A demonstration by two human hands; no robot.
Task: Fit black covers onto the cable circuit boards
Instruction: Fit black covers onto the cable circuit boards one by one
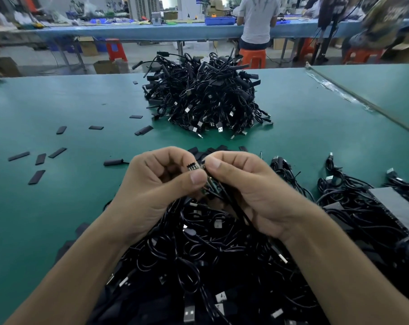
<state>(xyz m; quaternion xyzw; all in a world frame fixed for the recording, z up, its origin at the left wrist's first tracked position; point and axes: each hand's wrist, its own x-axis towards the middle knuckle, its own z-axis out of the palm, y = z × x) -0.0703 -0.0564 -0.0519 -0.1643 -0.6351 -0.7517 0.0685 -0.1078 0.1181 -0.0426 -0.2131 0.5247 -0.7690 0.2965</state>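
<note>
My left hand [156,186] and right hand [243,184] both pinch one small circuit board [211,186]: light, stiff, probably fragile (hold by edges); its cable [232,204] hangs limp.

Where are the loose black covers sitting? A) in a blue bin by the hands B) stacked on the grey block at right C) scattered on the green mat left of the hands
C: the loose black covers lie scattered flat on the green mat, left of the left hand.
</note>
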